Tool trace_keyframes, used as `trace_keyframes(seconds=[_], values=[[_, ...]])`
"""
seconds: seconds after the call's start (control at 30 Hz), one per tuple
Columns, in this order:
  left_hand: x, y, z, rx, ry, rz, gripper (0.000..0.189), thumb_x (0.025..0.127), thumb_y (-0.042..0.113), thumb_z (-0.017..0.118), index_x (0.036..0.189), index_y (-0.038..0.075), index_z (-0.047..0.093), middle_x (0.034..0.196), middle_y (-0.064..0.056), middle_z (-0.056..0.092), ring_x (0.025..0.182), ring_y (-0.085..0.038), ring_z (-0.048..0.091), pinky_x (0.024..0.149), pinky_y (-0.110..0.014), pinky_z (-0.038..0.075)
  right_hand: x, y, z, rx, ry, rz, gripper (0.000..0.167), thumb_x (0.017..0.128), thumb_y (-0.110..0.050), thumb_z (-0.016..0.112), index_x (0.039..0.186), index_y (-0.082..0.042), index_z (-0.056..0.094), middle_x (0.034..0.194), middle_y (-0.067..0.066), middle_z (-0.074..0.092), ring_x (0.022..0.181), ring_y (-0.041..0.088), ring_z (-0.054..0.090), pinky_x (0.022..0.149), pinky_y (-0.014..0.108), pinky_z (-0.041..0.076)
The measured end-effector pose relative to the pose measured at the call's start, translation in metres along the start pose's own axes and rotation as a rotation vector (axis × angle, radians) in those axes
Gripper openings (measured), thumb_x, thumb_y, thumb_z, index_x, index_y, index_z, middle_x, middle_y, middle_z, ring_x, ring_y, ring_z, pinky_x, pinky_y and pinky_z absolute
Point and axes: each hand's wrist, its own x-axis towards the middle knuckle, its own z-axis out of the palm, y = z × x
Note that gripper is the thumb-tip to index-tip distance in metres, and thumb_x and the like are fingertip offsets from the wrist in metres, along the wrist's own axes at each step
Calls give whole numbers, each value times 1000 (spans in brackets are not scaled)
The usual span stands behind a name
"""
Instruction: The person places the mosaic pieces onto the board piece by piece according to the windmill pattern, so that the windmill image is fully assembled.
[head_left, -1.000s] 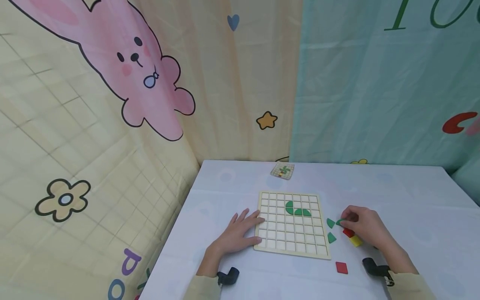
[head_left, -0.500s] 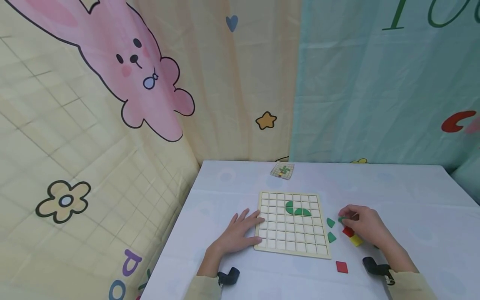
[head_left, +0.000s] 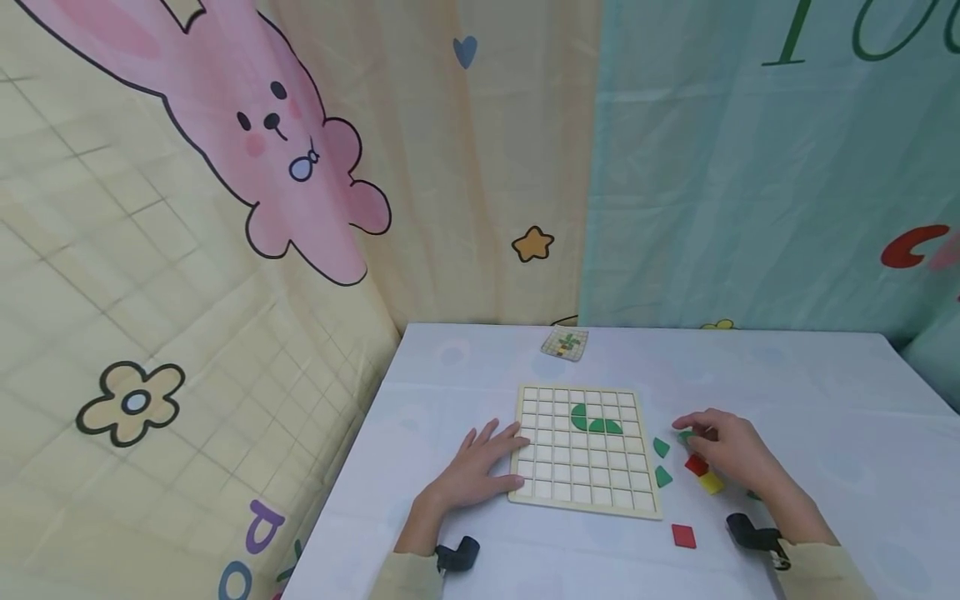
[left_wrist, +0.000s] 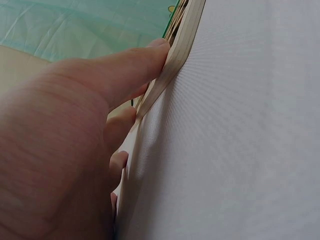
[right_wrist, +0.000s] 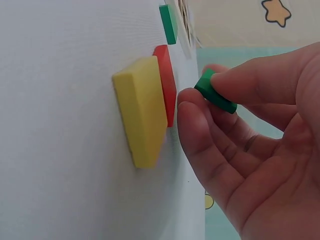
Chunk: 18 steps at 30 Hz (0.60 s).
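Observation:
My left hand (head_left: 476, 471) rests with spread fingers along the left edge of a wooden grid board (head_left: 555, 485); in the left wrist view its thumb presses on the board's rim (left_wrist: 182, 52). A green rounded shape (head_left: 578, 417) and a green half-round shape (head_left: 605, 426) sit in the grid's upper middle. To the right of the board, my right hand (head_left: 727, 446) pinches a small green tile (right_wrist: 215, 92) between thumb and fingers. It is held close over a red tile (right_wrist: 166, 85) and a thick yellow tile (right_wrist: 142, 112), which lie against each other on the table.
Two loose green quarter-round tiles, the upper one (head_left: 661, 447) and the lower one (head_left: 663, 477), lie beside the board's right edge. A red square tile (head_left: 683, 536) is nearer the front. Behind the board lies a small pattern card (head_left: 565, 343). Printed curtains surround the white table (head_left: 810, 375).
The right hand's fingers have shifted on the green tile, turning it and bringing it slightly away from me. My left hand and the board have stayed in place.

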Motion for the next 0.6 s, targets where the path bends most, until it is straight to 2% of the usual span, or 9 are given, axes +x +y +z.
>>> trace_keyframes(seconds=[0.37, 0.6], values=[[1, -1, 1, 8, -1, 3, 59, 96, 52, 61, 150, 33, 47, 164, 11, 24, 154, -26, 9, 121, -58, 6, 1, -6, 0, -5, -35, -25, 25, 91, -3, 64, 113, -8, 74, 112, 15, 62, 91, 26, 54, 64, 28, 52], [0, -3, 2, 1, 1, 10, 59, 96, 53, 60, 150, 33, 47, 165, 11, 24, 154, -27, 9, 120, -59, 6, 5, -16, -1, -10, -41, -52, 22, 90, -1, 64, 109, -9, 72, 110, 14, 61, 91, 27, 53, 66, 33, 54]])
